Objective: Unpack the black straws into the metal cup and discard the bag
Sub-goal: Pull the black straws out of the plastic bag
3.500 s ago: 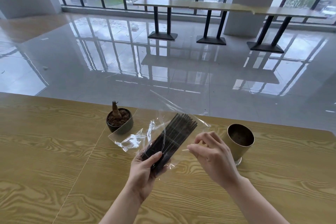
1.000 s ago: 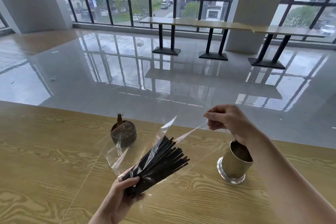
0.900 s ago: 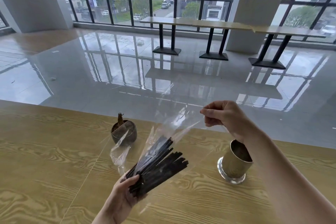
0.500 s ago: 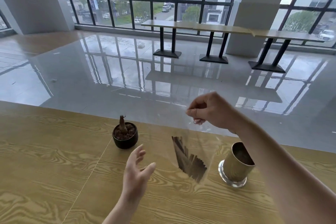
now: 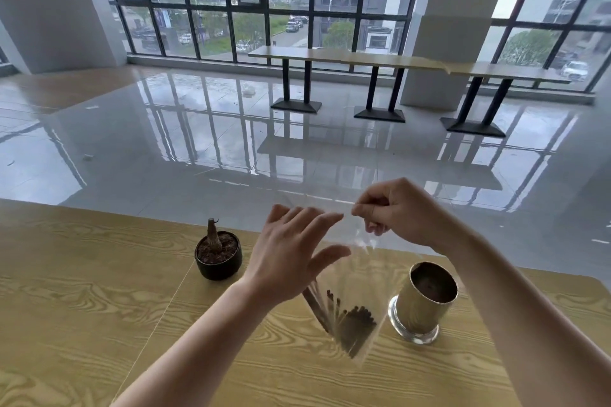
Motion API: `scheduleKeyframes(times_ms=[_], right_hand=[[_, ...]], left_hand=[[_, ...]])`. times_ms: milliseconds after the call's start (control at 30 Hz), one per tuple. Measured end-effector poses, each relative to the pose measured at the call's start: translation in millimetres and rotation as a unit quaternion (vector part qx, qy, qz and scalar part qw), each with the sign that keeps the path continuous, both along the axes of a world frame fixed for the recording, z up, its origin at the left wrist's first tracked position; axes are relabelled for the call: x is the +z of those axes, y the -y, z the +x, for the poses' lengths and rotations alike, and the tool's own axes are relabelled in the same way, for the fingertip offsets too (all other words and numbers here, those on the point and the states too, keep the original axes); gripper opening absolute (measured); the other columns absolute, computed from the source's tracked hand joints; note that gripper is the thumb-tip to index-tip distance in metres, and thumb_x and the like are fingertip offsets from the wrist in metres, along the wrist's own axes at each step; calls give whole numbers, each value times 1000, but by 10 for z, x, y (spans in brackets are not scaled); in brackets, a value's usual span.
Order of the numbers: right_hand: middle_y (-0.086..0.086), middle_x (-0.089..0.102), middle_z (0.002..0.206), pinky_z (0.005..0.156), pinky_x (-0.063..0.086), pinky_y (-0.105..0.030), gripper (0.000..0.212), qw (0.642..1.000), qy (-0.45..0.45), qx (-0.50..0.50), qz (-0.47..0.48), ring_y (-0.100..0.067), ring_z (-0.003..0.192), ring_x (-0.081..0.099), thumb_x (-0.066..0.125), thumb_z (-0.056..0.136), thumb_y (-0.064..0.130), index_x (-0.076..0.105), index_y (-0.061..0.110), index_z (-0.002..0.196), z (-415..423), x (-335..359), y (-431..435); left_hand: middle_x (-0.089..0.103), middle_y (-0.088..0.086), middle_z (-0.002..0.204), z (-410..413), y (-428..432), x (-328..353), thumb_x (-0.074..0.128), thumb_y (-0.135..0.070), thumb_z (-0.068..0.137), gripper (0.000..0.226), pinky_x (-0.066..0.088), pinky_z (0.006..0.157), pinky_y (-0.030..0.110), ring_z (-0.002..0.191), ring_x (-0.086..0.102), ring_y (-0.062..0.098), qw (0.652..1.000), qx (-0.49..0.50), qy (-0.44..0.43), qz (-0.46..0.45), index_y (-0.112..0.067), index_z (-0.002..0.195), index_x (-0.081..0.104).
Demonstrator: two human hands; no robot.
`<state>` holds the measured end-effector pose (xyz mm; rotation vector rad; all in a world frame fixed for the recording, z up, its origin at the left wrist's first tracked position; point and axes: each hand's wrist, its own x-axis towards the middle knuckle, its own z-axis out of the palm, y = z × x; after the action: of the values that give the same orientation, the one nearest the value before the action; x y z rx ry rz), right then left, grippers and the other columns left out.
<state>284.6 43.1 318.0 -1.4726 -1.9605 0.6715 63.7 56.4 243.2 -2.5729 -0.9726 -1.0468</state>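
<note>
A clear plastic bag (image 5: 365, 277) hangs in the air over the wooden table (image 5: 82, 301), with the bundle of black straws (image 5: 350, 320) slumped in its lower end. My right hand (image 5: 400, 211) pinches the bag's top edge between thumb and fingers. My left hand (image 5: 291, 258) is raised beside the bag with fingers spread, its fingertips near the top edge; contact cannot be told. The metal cup (image 5: 425, 302) stands upright on the table just right of the bag, with nothing visible inside it.
A small black pot with a plant stub (image 5: 218, 253) stands on the table left of my left hand. Beyond the table's far edge lies a glossy tiled floor with long tables (image 5: 396, 61) by the windows.
My left hand let go of the straw bundle, which dropped to the bag's lower end. The bag now hangs from my right hand. My left hand rose toward the bag's top.
</note>
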Motion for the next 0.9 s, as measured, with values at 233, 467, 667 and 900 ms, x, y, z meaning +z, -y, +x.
scheduleKeyframes(times_ms=[233,467,667,900], right_hand=[[-3,72,66,62,60,-29,7,1000,-2,-16,-17,-24,63,70,71,92,12,76,9,88,30,18,-9],[5,69,58,67,60,-35,13,995,42,-82,32,-9,54,66,72,91,22,72,25,78,54,104,-173],[-4,73,67,60,57,-28,15,997,-76,-23,-3,-20,59,68,72,91,30,75,16,91,-26,101,-272],[-10,74,118,92,55,-49,83,909,-409,-77,-40,-33,109,69,44,81,81,58,17,133,215,-1044,82]], left_hand=[[57,-4,86,-137,37,-84,74,-35,83,15,37,77,35,88,48,19,999,37,10,14,-21,82,73],[59,14,126,-371,252,-73,70,-36,84,18,41,95,42,124,41,26,975,78,207,-24,-21,80,79],[60,9,132,-503,190,75,66,-32,86,22,38,106,44,136,41,31,974,81,208,-33,-14,78,76],[75,-4,106,-359,-11,410,71,-25,83,12,38,102,51,133,49,28,995,60,73,16,-19,73,71]])
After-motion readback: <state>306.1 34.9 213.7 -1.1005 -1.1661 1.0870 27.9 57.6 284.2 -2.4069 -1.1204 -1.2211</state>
